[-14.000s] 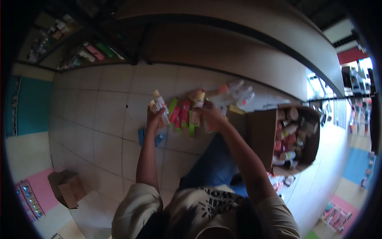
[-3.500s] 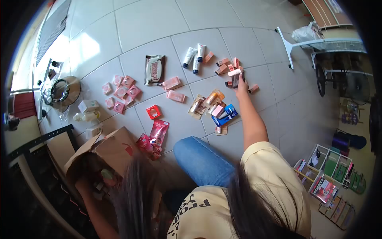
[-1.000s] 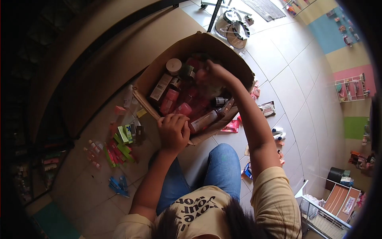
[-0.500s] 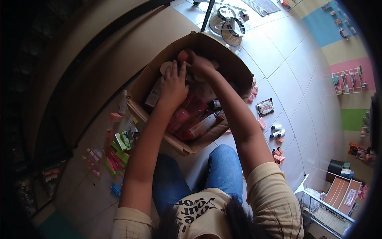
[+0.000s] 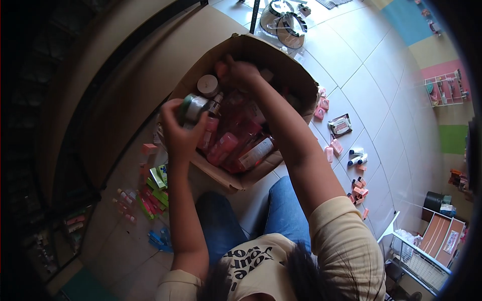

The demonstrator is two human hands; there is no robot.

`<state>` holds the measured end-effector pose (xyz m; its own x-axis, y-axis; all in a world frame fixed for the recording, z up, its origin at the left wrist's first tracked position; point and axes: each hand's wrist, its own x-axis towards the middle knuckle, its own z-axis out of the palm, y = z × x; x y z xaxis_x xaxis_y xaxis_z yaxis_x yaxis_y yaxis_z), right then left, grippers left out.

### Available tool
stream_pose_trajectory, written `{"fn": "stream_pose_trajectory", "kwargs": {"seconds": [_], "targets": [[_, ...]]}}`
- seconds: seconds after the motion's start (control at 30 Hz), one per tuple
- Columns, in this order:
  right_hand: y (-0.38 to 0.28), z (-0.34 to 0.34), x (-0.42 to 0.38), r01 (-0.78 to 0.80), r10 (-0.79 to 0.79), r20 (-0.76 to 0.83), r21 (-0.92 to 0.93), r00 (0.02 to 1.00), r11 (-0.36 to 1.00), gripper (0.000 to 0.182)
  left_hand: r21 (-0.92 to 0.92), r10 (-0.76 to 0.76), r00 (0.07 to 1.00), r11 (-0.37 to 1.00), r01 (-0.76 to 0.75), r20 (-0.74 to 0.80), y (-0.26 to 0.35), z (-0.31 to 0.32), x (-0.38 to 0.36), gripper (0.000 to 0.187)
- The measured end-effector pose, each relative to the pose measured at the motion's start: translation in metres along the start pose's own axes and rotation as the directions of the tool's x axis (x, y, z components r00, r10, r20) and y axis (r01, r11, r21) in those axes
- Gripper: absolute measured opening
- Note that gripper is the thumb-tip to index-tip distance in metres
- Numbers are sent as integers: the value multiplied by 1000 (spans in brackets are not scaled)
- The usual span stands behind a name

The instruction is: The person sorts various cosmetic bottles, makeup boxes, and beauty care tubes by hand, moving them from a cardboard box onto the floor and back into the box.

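My left hand is at the left side of an open cardboard box, its thumb and fingers around a jar with a green end and a whitish side. Deep at the far end of the box, my right hand is closed at an orange-pink rounded item; shadow and blur obscure its kind. Between the hands sits a round white-lidded container. Pink bottles and a bottle with a pale label lie nearer my knees inside the box.
Left of the box, green cartons and small tubes lie on the tiles. To the right are a wipes pack, blue-capped bottles and small pink boxes. Bagged visors lie beyond; a white wire rack stands at lower right.
My left hand has drawn back from the middle of the box to its left side, now with the jar in it. My right hand stays at the far end by the orange-pink item.
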<state>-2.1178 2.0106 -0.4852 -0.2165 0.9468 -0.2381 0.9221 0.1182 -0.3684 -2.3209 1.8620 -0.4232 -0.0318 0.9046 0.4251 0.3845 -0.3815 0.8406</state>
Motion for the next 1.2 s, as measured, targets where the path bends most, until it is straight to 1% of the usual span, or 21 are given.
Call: {"fn": "stream_pose_trajectory", "kwargs": {"seconds": [0.03,0.13,0.2,0.27,0.33,0.37,0.4,0.43,0.5,0.53,0.6,0.7,0.73,0.77,0.8,0.87,0.93,0.97,1.03,1.13,1.2], "targets": [[-1,1,0,8,-8,2,2,1000,1000,85,-278,-37,991,961,0,-127,-4,-6,-12,53],[-1,-1,4,-31,31,83,7,996,999,88,-480,-292,952,851,214,-92,15,-45,-50,61],[1,1,6,-50,51,78,-4,996,999,87,-453,-325,945,839,302,28,27,-65,-78,61],[-1,0,7,-68,69,104,-12,992,998,89,-371,-456,882,804,464,116,35,-79,-108,56],[-5,-7,5,-85,87,163,-19,983,996,93,-264,-573,745,702,661,342,12,-95,-146,51],[-7,-2,4,-110,110,145,-7,983,994,93,-142,-546,692,728,671,473,3,-96,-162,53],[-9,3,5,-137,135,125,4,983,991,92,-23,-518,616,754,657,594,-6,-96,-173,54],[-12,8,5,-163,161,103,12,981,986,92,95,-545,500,734,673,673,-9,-89,-177,58],[-15,17,5,-224,221,52,57,974,973,88,319,-584,242,691,649,775,-7,-59,-189,65],[-15,19,4,-254,253,24,78,967,964,86,356,-568,205,716,601,797,-11,-41,-199,68],[-23,15,-2,-264,265,13,138,964,955,82,419,-538,129,765,489,833,-27,-1,-225,73],[-25,19,-4,-234,241,-10,201,971,951,76,365,-391,139,914,179,910,-48,52,-250,83],[-24,20,-3,-215,225,-21,218,974,952,75,382,-387,180,922,64,904,-57,65,-263,76],[-22,19,-3,-188,190,7,196,982,962,78,389,-375,239,921,-15,896,-67,77,-275,75],[-20,14,-1,-158,154,34,173,987,972,80,382,-346,318,923,-55,883,-77,86,-284,74],[-14,10,3,-111,100,73,168,992,980,84,361,-274,471,927,-102,838,-94,100,-301,72],[-7,13,6,-85,64,107,207,992,975,86,343,-219,560,931,-125,799,-113,108,-311,70],[-3,12,4,-92,40,171,309,984,946,90,330,-193,593,935,-131,782,-118,110,-313,69],[4,2,3,-124,-26,281,500,959,857,97,313,-143,642,936,-159,753,-131,112,-317,67],[-8,-18,-2,-154,-103,478,469,872,870,101,288,-94,672,940,-184,735,-143,112,-323,64],[-5,-3,8,-78,-97,405,396,909,915,96,278,-65,685,938,-206,726,-149,108,-326,63]]}}
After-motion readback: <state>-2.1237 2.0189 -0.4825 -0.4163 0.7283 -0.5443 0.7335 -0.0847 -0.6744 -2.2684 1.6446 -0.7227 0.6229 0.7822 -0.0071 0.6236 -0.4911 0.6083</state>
